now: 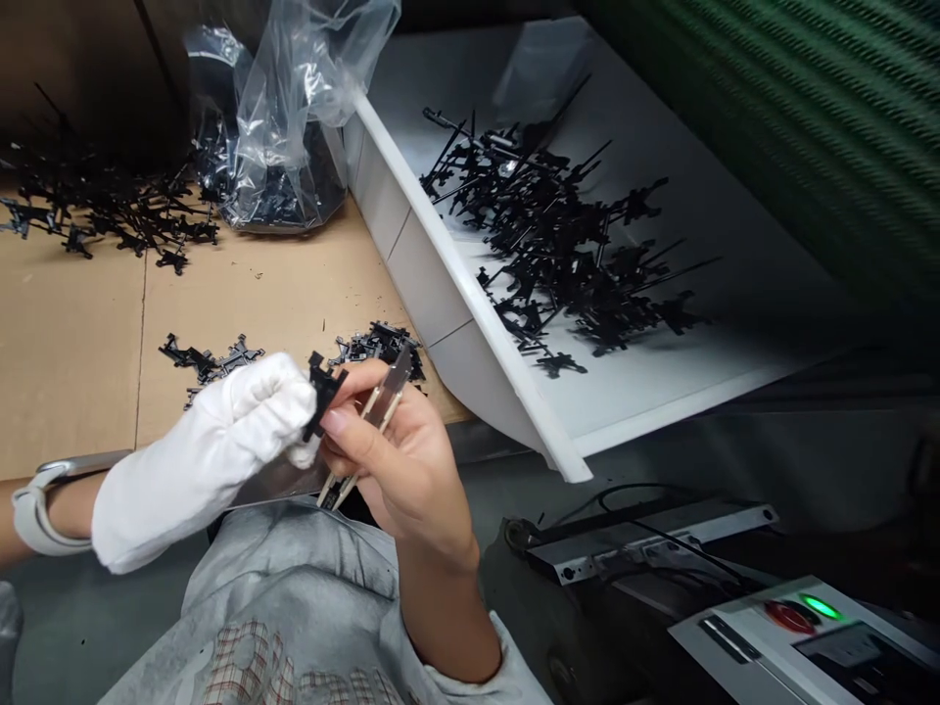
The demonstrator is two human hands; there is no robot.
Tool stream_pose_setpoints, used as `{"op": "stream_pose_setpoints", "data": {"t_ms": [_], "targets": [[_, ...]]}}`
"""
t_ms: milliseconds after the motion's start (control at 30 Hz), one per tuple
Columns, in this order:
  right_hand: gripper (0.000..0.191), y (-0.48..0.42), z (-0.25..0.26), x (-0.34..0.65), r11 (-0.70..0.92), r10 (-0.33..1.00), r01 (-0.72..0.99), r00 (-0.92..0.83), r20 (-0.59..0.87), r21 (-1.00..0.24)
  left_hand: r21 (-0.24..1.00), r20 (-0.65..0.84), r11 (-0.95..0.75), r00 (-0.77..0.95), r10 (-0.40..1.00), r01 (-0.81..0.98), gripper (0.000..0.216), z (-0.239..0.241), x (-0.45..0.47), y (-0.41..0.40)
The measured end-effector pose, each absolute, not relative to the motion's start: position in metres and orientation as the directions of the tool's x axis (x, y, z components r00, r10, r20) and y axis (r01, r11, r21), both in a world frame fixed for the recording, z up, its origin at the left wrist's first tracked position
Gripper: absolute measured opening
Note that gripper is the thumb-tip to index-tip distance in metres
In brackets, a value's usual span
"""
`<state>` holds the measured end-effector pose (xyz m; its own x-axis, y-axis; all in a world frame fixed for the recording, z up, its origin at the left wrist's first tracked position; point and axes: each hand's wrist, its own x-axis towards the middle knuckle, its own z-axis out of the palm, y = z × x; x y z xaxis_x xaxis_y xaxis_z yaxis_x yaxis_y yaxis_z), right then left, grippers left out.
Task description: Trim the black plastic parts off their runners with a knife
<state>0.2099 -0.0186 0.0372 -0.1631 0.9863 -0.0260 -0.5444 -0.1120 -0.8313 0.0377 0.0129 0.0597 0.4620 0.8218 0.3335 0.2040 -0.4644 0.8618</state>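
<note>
My left hand point(250, 411), in a white glove, is closed on a small black plastic part point(320, 394) with several short arms. My bare right hand point(407, 455) has its thumb and forefinger against the same part from the other side. Across that palm lies what looks like a cream-edged utility knife point(380, 403), its flat grey blade end pointing up and away; the curled fingers hold it. Just beyond my hands, similar black parts form a pile point(382, 343) on the right and a looser group point(210, 360) on the left.
A white tray point(470, 284) with a raised side wall holds a heap of black parts point(558, 235) on thin stems. More stemmed parts point(110, 211) and a filled clear plastic bag point(286, 147) rest on the tan table point(242, 284). A control box point(808, 627) with a lit green button stands lower right.
</note>
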Motion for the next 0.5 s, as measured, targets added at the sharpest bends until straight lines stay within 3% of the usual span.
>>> {"op": "stream_pose_setpoints", "data": {"t_ms": [133, 333, 433, 500], "targets": [[0.028, -0.022, 0.037, 0.212, -0.086, 0.985, -0.576, -0.173, 0.018, -0.813, 0.887, 0.316, -0.427, 0.441, 0.840, 0.179, 0.029, 0.070, 0.052, 0.009], [0.025, -0.021, 0.039, 0.205, -0.006, 0.992, -0.549, -0.111, 0.065, -0.836, 0.898, 0.334, -0.410, 0.359, 0.871, 0.161, 0.024, 0.058, 0.052, -0.001], [0.020, -0.020, 0.041, 0.205, 0.083, 0.994, -0.493, -0.027, 0.111, -0.866, 0.929, 0.279, -0.351, 0.406, 0.870, 0.115, 0.012, 0.055, 0.050, 0.001], [0.012, -0.020, 0.041, 0.209, 0.185, 0.982, -0.423, 0.058, 0.177, -0.887, 0.941, 0.226, -0.312, 0.439, 0.870, 0.134, 0.016, 0.056, 0.048, 0.007]]}}
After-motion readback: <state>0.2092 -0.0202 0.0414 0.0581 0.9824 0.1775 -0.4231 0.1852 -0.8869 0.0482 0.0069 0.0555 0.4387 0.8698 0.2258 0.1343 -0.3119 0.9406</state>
